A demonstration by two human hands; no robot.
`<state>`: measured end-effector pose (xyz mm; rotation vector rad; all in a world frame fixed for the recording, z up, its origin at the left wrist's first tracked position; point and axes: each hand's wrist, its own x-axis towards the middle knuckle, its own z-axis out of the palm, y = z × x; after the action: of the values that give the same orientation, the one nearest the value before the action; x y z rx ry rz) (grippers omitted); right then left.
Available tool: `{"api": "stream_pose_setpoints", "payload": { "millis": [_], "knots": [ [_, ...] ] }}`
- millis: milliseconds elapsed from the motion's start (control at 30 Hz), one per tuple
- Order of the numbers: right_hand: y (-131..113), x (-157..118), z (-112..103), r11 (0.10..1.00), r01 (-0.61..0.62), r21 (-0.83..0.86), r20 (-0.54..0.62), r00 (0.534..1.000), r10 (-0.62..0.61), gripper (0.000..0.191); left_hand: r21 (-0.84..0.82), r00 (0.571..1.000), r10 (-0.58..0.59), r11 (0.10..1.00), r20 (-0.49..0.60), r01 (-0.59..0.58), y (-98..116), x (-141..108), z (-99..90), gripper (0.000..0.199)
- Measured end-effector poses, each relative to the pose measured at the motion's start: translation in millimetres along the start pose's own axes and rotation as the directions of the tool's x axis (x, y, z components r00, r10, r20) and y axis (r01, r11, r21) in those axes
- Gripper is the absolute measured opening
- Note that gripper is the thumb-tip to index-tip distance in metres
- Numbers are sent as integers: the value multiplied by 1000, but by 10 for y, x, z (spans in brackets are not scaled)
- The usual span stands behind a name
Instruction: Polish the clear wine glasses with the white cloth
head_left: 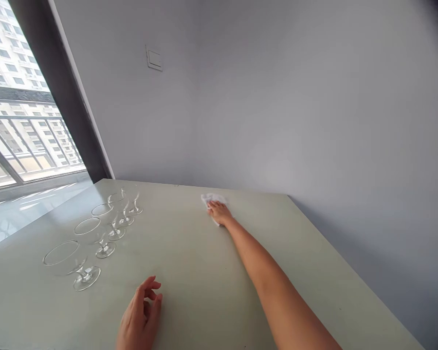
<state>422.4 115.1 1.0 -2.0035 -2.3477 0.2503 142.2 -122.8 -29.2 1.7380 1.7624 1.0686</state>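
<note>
My right hand point(219, 212) reaches far across the pale green table point(190, 253) and lies on a white cloth point(207, 197), pressing it flat near the back edge. The cloth shows beyond the fingertips and a little at the left side of the palm. Near the front, my left hand point(142, 311) hovers at or just above the tabletop, fingers slightly curled and apart, with nothing in it. To its left stand several clear stemmed glasses in a slanting row, the nearest glass point(86, 278) closest to my left hand.
Walls meet behind the table, with a white switch point(154, 59) on the left one. A window point(25, 102) with a railing is at the far left, beside a dark frame point(54, 73). The table's right edge runs along the wall.
</note>
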Motion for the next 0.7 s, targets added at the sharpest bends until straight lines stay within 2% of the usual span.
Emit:
{"api": "stream_pose_setpoints", "payload": {
  "millis": [100, 167, 267, 367, 467, 533, 600, 700],
  "knots": [
    [716, -214, -98, 978, -204, -30, -27, 979, 204, 52, 58, 1000, -8, 998, 12, 7, 1, 2, 0, 36],
    [1176, -466, -150, 940, -338, -43, -48, 941, 336, 52, 77, 1000, -5, 997, 19, 4, 8, 6, -9, 35],
    [1772, -959, -189, 850, -525, -42, -73, 850, 521, 53, 83, 999, 4, 997, 34, -7, 16, 12, -22, 35],
    [2184, -1471, -171, 740, -672, -21, -88, 739, 668, 55, 102, 999, 17, 995, 45, -22, 26, 16, -21, 33],
    [2354, -1844, -112, 654, -757, 0, -95, 651, 753, 57, 127, 998, 30, 991, 57, -37, 51, 11, -13, 32],
    [2326, -1969, -67, 630, -776, -2, -110, 627, 772, 58, 138, 997, 43, 989, 70, -52, 74, 3, -11, 31],
    [2202, -1998, -27, 658, -753, -26, -132, 655, 744, 59, 145, 995, 49, 988, 86, -61, 94, -8, -11, 30],
    [1890, -1906, 25, 743, -666, -63, -135, 743, 655, 59, 143, 992, 62, 987, 107, -77, 112, -24, -18, 29]
  ]
}}
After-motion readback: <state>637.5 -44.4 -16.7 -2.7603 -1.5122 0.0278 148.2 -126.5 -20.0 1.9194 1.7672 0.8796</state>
